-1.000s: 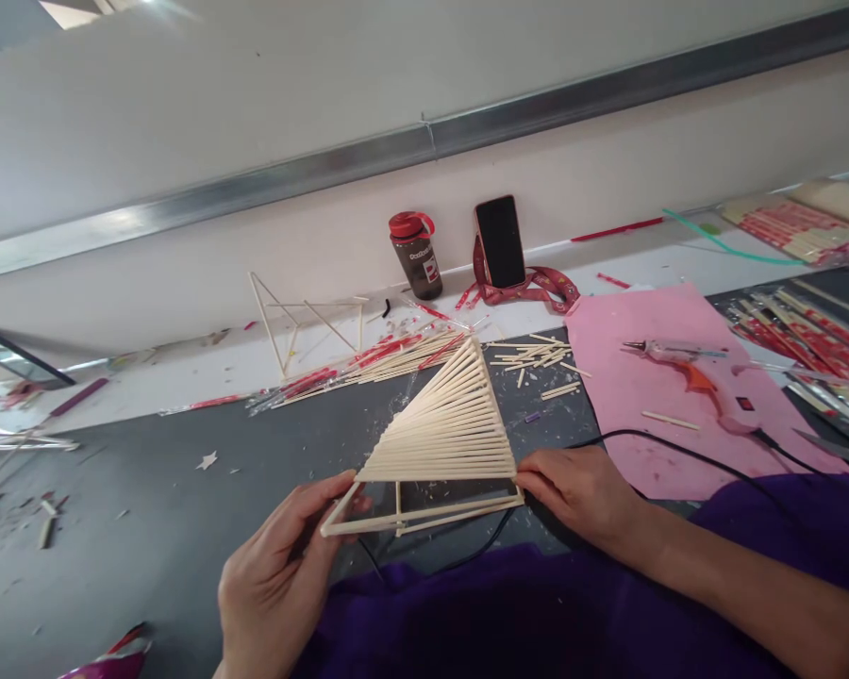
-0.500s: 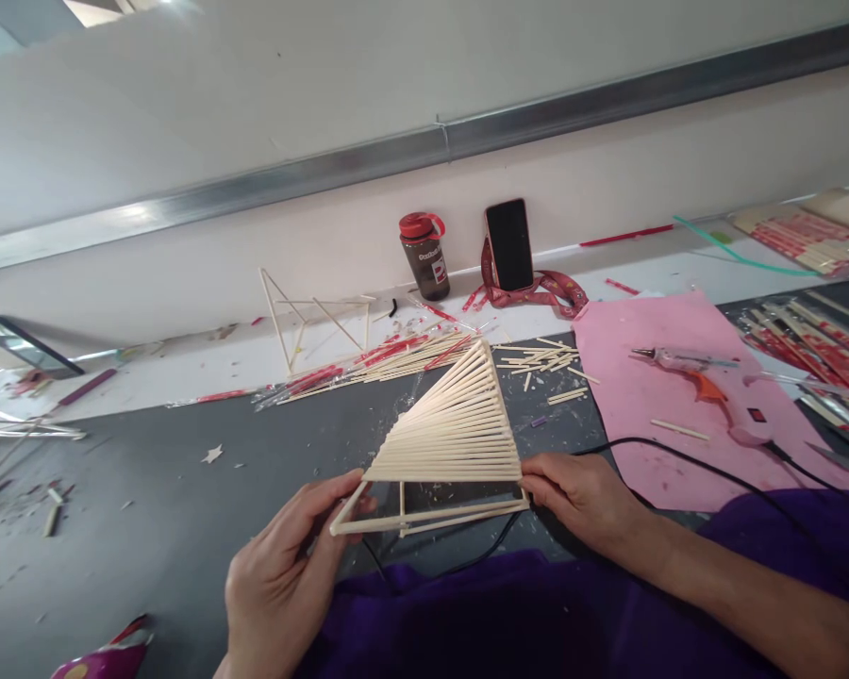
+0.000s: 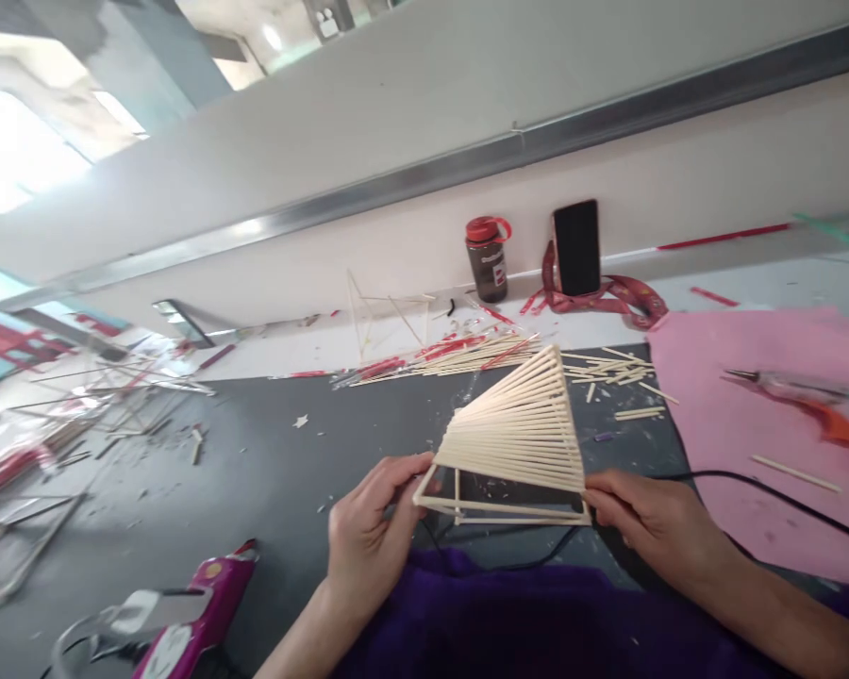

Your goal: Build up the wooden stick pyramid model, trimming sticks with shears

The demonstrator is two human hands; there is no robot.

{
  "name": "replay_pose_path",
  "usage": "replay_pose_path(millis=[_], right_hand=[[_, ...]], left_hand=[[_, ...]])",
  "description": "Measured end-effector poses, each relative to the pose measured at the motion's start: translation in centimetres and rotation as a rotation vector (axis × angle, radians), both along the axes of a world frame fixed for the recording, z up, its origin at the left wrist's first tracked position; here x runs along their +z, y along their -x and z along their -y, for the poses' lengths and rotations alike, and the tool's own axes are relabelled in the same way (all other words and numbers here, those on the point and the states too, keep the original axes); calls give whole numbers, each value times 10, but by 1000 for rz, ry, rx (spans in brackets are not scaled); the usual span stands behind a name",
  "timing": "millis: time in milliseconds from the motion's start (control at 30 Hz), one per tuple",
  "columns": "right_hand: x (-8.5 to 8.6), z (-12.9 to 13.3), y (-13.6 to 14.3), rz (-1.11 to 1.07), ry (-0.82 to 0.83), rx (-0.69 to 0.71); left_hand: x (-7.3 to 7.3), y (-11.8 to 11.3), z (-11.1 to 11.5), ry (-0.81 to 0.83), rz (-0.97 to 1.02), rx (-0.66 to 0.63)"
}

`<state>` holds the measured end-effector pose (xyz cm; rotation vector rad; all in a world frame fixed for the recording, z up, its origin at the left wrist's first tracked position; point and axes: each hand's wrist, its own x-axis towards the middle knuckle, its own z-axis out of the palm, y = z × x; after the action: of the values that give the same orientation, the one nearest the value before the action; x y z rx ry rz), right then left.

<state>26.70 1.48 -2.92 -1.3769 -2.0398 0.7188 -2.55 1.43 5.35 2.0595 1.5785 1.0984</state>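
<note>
Between my two hands is a wooden stick frame point(image 3: 513, 424), with pale round sticks laid side by side as a sloping, tapering panel. Below the panel its front stays open, showing bare edge sticks. My left hand point(image 3: 374, 519) pinches the left front corner with thumb and fingers. At the right front corner, my right hand point(image 3: 651, 514) grips the edge the same way. The narrow top of the frame points away from me, near a pile of short cut sticks point(image 3: 608, 368). Behind it lie long sticks with red wrappers point(image 3: 453, 354).
A pink sheet point(image 3: 736, 377) on the right carries a glue gun point(image 3: 813, 401) and a loose stick. A red-lidded bottle point(image 3: 488, 259) and a phone point(image 3: 576, 247) stand at the back. Another stick frame point(image 3: 389, 316) is behind. A magenta tool point(image 3: 205, 613) lies front left.
The view has swung left, so everything appears further right and more of the left table and the magenta tool show. Both hands keep their hold on the stick frame, which is slightly turned.
</note>
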Motion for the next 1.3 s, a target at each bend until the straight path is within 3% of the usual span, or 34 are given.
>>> replay_pose_path(millis=[333, 567, 967, 1200, 1300], right_hand=[[-11, 0, -7, 71, -85, -25], [-12, 1, -7, 137, -411, 18], [-6, 8, -3, 306, -687, 78], [-4, 5, -3, 368, -662, 91], [2, 8, -8, 340, -624, 80]], left_hand=[[-7, 1, 1, 161, 201, -23], [-9, 4, 1, 130, 187, -57], [-4, 1, 1, 110, 129, -32], [-3, -1, -3, 70, 109, -42], [7, 2, 0, 39, 185, 13]])
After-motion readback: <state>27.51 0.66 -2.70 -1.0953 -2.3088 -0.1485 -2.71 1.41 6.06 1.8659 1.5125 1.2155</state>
